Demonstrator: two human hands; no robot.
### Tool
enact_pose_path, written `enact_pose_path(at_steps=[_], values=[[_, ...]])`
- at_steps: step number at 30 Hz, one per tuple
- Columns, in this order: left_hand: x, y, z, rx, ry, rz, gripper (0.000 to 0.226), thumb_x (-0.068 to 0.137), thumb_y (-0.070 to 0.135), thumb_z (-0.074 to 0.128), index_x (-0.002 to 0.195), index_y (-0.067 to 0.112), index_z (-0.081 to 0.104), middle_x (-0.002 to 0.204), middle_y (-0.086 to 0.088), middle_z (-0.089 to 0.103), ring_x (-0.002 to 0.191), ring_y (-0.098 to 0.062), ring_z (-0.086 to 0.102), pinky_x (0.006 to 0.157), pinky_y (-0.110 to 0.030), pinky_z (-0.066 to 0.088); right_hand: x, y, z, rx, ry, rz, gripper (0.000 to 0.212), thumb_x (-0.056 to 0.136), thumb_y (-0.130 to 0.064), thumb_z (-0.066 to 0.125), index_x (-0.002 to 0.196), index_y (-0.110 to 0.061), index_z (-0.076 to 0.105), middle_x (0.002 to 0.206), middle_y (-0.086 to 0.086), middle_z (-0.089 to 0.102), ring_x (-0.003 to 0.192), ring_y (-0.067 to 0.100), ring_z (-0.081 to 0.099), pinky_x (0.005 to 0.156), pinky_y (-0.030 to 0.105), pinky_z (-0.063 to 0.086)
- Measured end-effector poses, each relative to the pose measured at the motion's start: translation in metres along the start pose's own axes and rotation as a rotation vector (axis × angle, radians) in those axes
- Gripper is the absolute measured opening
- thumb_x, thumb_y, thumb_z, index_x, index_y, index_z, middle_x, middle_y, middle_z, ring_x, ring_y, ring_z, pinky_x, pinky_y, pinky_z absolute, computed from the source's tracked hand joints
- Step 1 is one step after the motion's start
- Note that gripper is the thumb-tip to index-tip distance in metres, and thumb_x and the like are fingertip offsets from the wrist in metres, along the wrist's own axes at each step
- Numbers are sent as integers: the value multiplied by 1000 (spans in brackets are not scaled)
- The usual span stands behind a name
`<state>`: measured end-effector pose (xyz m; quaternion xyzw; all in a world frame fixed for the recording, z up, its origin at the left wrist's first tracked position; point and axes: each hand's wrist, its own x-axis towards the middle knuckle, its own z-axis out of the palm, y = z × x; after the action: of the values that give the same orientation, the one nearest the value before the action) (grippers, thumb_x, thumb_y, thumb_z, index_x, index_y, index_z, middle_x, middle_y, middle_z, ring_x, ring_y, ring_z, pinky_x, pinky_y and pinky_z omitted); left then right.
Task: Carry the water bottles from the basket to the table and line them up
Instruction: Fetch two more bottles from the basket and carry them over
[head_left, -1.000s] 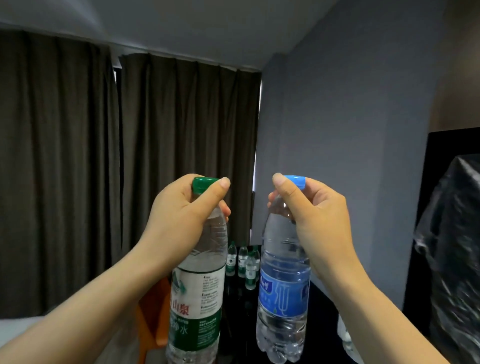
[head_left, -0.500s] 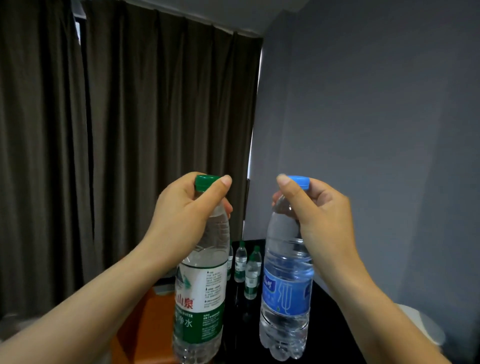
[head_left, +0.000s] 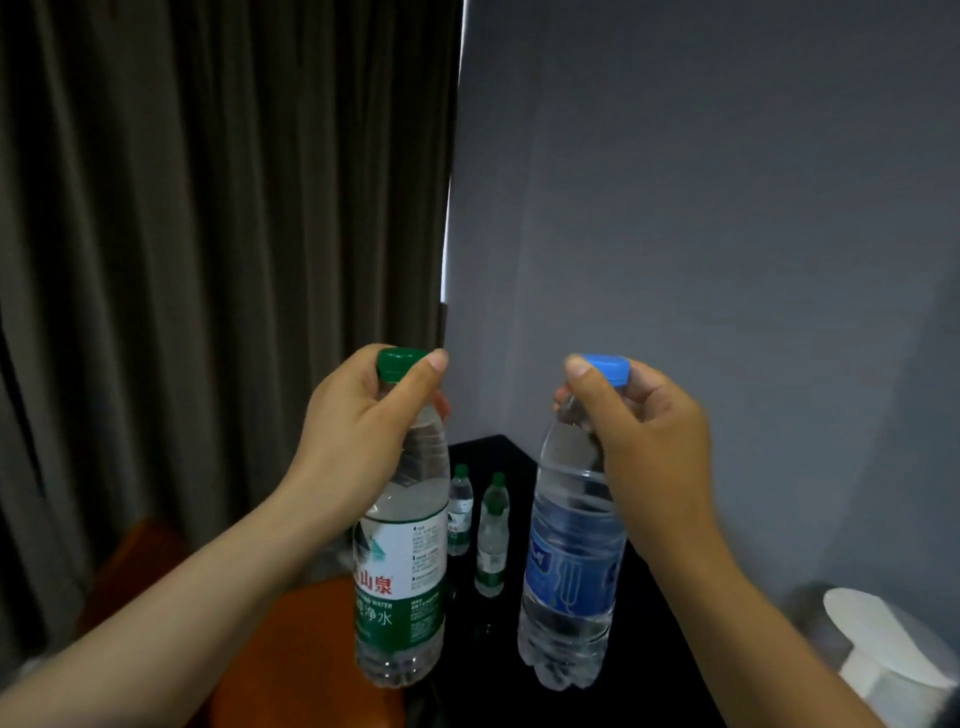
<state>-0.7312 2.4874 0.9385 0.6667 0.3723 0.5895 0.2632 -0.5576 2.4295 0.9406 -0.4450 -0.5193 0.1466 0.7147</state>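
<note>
The left hand (head_left: 358, 431) grips the green-capped bottle (head_left: 402, 561) by its neck, and the right hand (head_left: 649, 441) grips the blue-capped bottle (head_left: 571, 571) likewise. Both bottles hang upright below the fists, above the black table (head_left: 649, 649).

Readable print on the green-capped bottle (head_left: 415, 483)
Its label (head_left: 402, 587) shows red "山泉", then small "WATER" and white "净水" on the green band below. Right of it, the blue-capped bottle (head_left: 571, 566) has print too blurred to read, as do the small bottles (head_left: 491, 540) behind.
</note>
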Motion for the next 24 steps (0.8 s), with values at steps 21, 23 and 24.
enact_pose_path(at_steps=[21, 23, 24], values=[[138, -265, 122, 135, -314, -146, 18, 90, 29, 60, 88, 11, 61, 70, -2, 71, 67, -3, 63, 58, -8, 42, 109, 263, 54, -105, 151, 152, 29, 73, -36, 67, 89, -12, 71, 77, -9, 71, 73, 0, 65, 67, 9, 47], [144, -289, 131, 137, -364, -180, 16, 90, 28, 61, 86, 13, 59, 70, -3, 69, 68, -4, 62, 58, -9, 42, 110, 281, 55, -135, 155, 184, 23, 74, -33, 67, 88, -15, 70, 77, -6, 71, 73, 0, 65, 68, 10, 47], [146, -302, 136, 125, -389, -200, 14, 90, 28, 61, 86, 15, 58, 70, -2, 68, 69, -2, 63, 58, -8, 42, 110, 289, 56, -146, 154, 203, 20, 75, -32, 68, 87, -17, 70, 77, -6, 70, 73, 0, 64, 67, 10, 47]])
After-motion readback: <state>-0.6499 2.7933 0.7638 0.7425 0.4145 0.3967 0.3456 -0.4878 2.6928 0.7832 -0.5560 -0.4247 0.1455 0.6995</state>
